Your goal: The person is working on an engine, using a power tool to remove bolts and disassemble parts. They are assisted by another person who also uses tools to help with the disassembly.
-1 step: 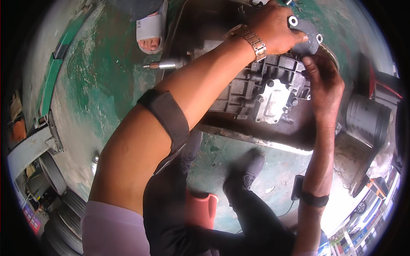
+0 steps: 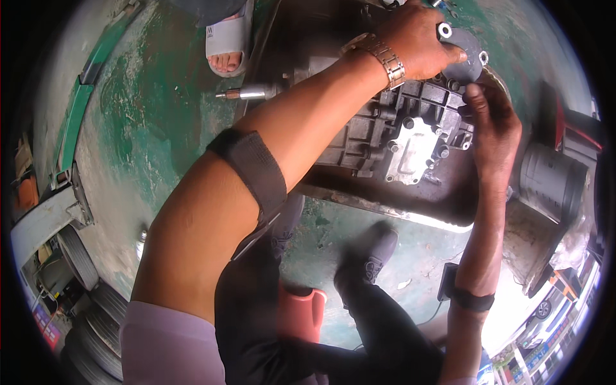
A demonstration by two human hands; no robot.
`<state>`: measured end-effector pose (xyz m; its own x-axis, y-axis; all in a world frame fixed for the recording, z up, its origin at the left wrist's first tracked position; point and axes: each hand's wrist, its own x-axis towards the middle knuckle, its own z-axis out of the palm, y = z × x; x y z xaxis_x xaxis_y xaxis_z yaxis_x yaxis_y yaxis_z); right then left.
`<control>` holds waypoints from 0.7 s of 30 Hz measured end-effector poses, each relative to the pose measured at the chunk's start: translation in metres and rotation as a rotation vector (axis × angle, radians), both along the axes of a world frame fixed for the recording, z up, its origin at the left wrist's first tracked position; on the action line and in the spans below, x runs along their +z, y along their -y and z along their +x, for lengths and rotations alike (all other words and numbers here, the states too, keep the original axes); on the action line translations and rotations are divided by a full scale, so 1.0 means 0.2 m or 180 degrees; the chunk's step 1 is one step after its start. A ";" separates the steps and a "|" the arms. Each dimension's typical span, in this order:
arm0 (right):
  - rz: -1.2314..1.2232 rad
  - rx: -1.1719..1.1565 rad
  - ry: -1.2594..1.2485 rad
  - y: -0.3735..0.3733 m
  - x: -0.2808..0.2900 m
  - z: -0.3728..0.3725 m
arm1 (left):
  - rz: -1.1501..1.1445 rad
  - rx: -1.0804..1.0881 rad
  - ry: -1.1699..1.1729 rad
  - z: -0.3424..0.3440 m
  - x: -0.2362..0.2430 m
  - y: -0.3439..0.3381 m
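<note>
A metal gearbox housing (image 2: 410,154) with a ribbed casing and a splined shaft (image 2: 244,94) pointing left lies in a dark metal tray (image 2: 385,212). At its upper right, my left hand (image 2: 420,48) grips a dark grey bracket (image 2: 467,64) with two pale, round bosses, its thumb across the plate. My right hand (image 2: 494,128) is just below the bracket at the housing's right end, thumb raised and fingers curled; what they hold is hidden. My left forearm covers part of the casing.
Someone's sandalled foot (image 2: 224,45) is at upper left. My shoe (image 2: 378,253) stands below the tray beside a red plastic container (image 2: 301,311). A grey drum (image 2: 545,183) is at right, stacked tyres (image 2: 96,327) at lower left, and a green-painted rail (image 2: 83,102) along the left.
Both hands and the bracket sit very slightly further right in the picture. Otherwise little differs.
</note>
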<state>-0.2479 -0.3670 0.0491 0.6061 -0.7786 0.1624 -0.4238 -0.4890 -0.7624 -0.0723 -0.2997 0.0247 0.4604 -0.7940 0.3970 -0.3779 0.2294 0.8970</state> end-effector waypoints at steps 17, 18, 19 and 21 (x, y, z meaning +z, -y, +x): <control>0.2354 0.0165 0.0967 0.05 -0.09 0.05 | -0.0126 0.0651 0.1832 0.02 -0.11 0.11; 0.2328 0.0115 0.0944 0.05 -0.09 0.04 | -0.0188 0.0380 0.2442 0.03 -0.11 0.12; 0.2342 0.0313 0.1016 0.06 -0.09 0.04 | 0.0563 0.0610 0.0662 0.01 -0.12 0.13; 0.2043 0.0532 0.0873 0.07 -0.10 0.03 | -0.0152 0.0902 0.1129 0.01 -0.14 0.13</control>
